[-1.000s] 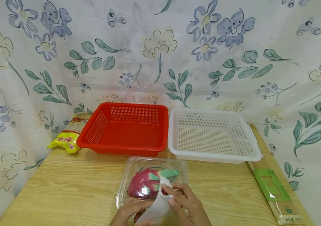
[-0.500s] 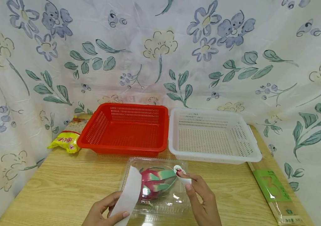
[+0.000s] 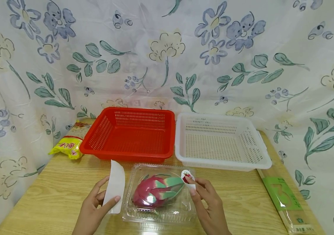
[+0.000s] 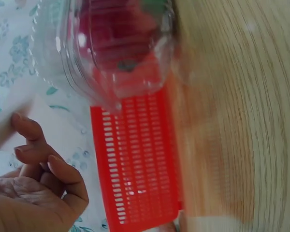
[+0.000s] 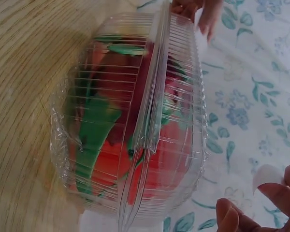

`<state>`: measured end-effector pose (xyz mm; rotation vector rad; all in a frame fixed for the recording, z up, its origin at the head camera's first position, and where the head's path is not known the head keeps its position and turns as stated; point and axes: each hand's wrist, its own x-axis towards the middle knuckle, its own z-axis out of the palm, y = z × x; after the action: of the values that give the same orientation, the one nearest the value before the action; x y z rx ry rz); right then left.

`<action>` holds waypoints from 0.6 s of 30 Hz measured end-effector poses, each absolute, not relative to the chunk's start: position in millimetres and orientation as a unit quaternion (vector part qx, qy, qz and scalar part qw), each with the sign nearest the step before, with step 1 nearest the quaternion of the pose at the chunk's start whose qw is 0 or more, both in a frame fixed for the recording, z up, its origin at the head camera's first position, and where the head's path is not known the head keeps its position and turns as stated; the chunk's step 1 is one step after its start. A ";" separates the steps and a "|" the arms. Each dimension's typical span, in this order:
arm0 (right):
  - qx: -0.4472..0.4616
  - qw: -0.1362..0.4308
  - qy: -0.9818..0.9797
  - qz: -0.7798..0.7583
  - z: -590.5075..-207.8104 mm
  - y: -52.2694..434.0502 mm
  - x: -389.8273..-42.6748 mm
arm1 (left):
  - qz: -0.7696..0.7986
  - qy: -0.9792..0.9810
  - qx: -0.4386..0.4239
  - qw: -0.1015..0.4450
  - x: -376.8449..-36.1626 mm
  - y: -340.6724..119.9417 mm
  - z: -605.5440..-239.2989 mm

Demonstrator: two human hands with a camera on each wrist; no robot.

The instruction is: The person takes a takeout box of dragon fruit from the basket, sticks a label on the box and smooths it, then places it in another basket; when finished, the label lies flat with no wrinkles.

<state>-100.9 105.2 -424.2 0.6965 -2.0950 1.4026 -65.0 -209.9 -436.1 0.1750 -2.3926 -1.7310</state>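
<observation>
On a wooden table (image 3: 55,192), a red basket (image 3: 134,140) and a white basket (image 3: 214,147) are standing side by side, with a clear plastic container (image 3: 181,212) sitting in front of them and enclosing a red-and-green dragon fruit (image 3: 150,194). Apart from each other, the left hand (image 3: 96,204) is pinching a white paper strip (image 3: 116,189) just beside the container's left edge, while the right hand (image 3: 209,204) is pinching a small round label (image 3: 185,175) by its right edge.

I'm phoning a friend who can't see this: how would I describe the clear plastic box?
On the pale wooden table, find the rectangular red plastic basket and white plastic basket. In front sits the clear, closed plastic box: unlike them, it holds a pink-green dragon fruit.
</observation>
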 end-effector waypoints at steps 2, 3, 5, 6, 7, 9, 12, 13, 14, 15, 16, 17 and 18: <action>0.250 0.256 -0.782 0.510 -424.2 105.3 -101.2 | -0.583 -0.805 0.066 0.084 -68.9 -216.4 -438.5; 0.248 0.259 -0.785 0.505 -424.5 105.0 -101.6 | -0.581 -0.807 0.065 0.082 -70.4 -219.2 -440.0; 0.246 0.265 -0.791 0.493 -425.0 104.1 -102.9 | -0.575 -0.812 0.073 0.066 -74.0 -223.5 -444.9; 0.247 0.269 -0.796 0.482 -425.3 103.8 -103.8 | -0.571 -0.816 0.077 0.056 -75.3 -224.8 -447.8; 0.244 0.265 -0.804 0.474 -425.2 103.6 -104.2 | -0.563 -0.821 0.080 0.045 -76.1 -225.2 -450.3; 0.243 0.273 -0.815 0.451 -425.8 102.9 -106.0 | -0.541 -0.837 0.085 0.022 -77.1 -224.8 -455.6; 0.238 0.270 -0.838 0.410 -425.3 100.8 -107.2 | -0.510 -0.856 0.080 -0.011 -75.3 -224.5 -461.5; 0.236 0.268 -0.845 0.397 -425.2 99.9 -107.5 | -0.495 -0.865 0.076 -0.014 -74.7 -224.3 -462.7; 0.237 0.272 -0.850 0.383 -425.4 98.9 -108.0 | -0.482 -0.873 0.074 -0.018 -74.2 -224.4 -463.6; 0.238 0.274 -0.855 0.369 -425.8 98.0 -108.4 | -0.467 -0.881 0.074 -0.022 -74.0 -224.4 -464.1; 0.238 0.274 -0.861 0.357 -426.3 97.1 -108.8 | -0.444 -0.893 0.075 -0.024 -73.8 -224.6 -464.5; 0.240 0.275 -0.864 0.346 -426.9 96.3 -109.3 | -0.419 -0.904 0.078 -0.025 -73.7 -224.6 -464.7; 0.244 0.277 -0.866 0.336 -427.4 95.5 -109.9 | -0.395 -0.915 0.081 -0.030 -74.0 -224.7 -464.9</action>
<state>-109.9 95.5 -427.4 0.6553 -2.3264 0.9014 -74.0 -224.7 -464.9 0.2594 -2.9296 -1.2640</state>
